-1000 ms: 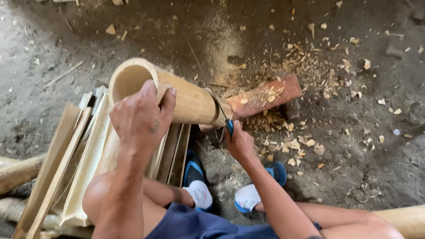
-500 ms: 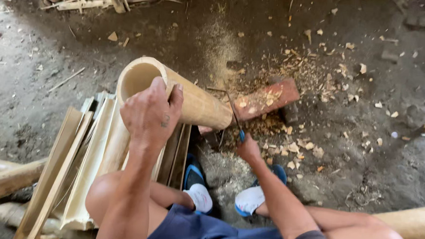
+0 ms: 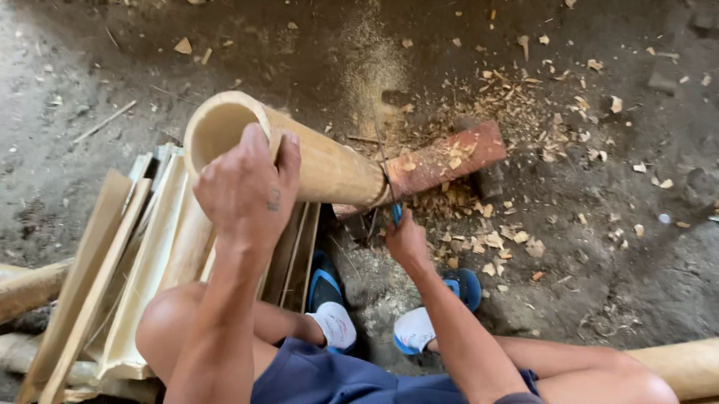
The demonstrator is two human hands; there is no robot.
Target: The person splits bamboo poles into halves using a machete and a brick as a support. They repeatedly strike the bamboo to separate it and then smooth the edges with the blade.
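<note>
A thick hollow bamboo tube [image 3: 320, 163] lies tilted, its far end resting on a reddish wooden block [image 3: 448, 159]. My left hand [image 3: 245, 189] grips the rim of the tube's open near end. My right hand [image 3: 405, 239] holds a saw by its blue handle [image 3: 396, 214], and the thin blade [image 3: 384, 175] stands across the tube near the block. My feet in white socks and blue sandals [image 3: 331, 307] rest on the ground below the tube.
Split bamboo slats [image 3: 131, 256] are stacked at my left knee. Whole bamboo poles lie at the left edge [image 3: 2, 294] and lower right [image 3: 695, 367]. Wood chips and sawdust [image 3: 536, 121] litter the dirt floor around the block. More scraps lie top left.
The saw and my right hand have shifted slightly along the cut at the tube's far end. My left hand keeps its grip on the rim; the view has tilted a little.
</note>
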